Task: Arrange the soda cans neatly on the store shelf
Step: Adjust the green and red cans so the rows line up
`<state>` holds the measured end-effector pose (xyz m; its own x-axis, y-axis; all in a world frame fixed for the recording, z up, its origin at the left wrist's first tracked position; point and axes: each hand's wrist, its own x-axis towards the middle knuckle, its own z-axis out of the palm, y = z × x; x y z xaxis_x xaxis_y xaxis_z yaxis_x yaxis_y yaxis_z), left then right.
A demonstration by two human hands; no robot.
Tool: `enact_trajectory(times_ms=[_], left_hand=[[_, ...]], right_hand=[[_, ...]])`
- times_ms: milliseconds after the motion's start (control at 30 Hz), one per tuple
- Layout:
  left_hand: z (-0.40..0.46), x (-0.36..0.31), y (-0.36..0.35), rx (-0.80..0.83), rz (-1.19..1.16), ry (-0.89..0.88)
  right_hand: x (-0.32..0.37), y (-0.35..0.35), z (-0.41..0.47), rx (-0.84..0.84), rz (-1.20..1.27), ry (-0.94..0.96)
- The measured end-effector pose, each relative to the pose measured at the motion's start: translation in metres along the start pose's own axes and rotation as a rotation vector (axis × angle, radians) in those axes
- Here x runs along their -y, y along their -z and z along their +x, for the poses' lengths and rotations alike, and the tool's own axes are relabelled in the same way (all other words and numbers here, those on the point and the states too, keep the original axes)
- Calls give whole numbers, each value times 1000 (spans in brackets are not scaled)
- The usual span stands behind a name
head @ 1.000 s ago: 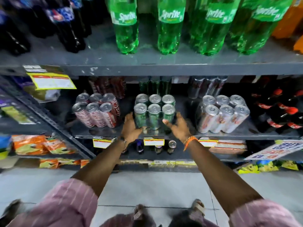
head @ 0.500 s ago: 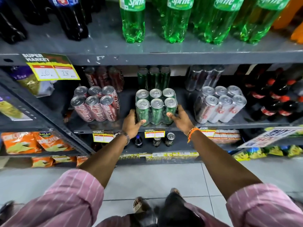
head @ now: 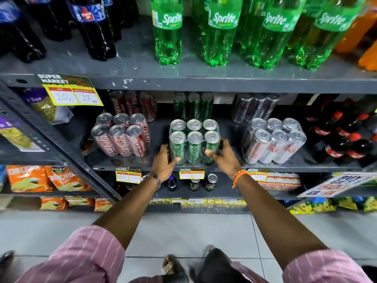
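A shrink-wrapped pack of green soda cans stands upright at the front middle of the grey can shelf. My left hand grips its lower left side, thumb across the front. My right hand grips its lower right side, fingers wrapped round the corner. A red cola can pack stands to the left and a silver can pack leans to the right. Three loose green cans stand behind the held pack.
Large green Sprite bottles and dark cola bottles fill the shelf above. Small dark bottles with red caps crowd the right end. Price tags hang on the shelf edge. Snack bags sit lower left.
Both hands have slid in closer around the green pack's base, and the pack sits slightly further back. The view has shifted closer to the shelf.
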<state>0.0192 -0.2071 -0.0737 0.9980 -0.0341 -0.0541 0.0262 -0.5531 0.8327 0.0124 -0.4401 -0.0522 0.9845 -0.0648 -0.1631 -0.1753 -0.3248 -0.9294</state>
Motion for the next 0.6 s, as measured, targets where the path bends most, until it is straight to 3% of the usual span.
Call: enact_trajectory(times_ms=[133, 267, 333, 433, 500, 600], left_hand=[[-17, 3, 16, -101, -77, -6], [-41, 10, 48, -420, -152, 10], [-45, 19, 66, -550, -86, 79], [-42, 30, 97, -587, -86, 88], [-35, 37, 118, -539, -58, -6], [-18, 57, 144, -424, 176, -28]], right_hand=[[11, -2, -14, -233, -39, 166], [36, -21, -29, -446, -219, 468], [52, -40, -34, -415, -195, 596], [74, -78, -37, -276, -158, 716], [85, -108, -36, -157, -156, 701], [98, -153, -24, 19, -124, 528]])
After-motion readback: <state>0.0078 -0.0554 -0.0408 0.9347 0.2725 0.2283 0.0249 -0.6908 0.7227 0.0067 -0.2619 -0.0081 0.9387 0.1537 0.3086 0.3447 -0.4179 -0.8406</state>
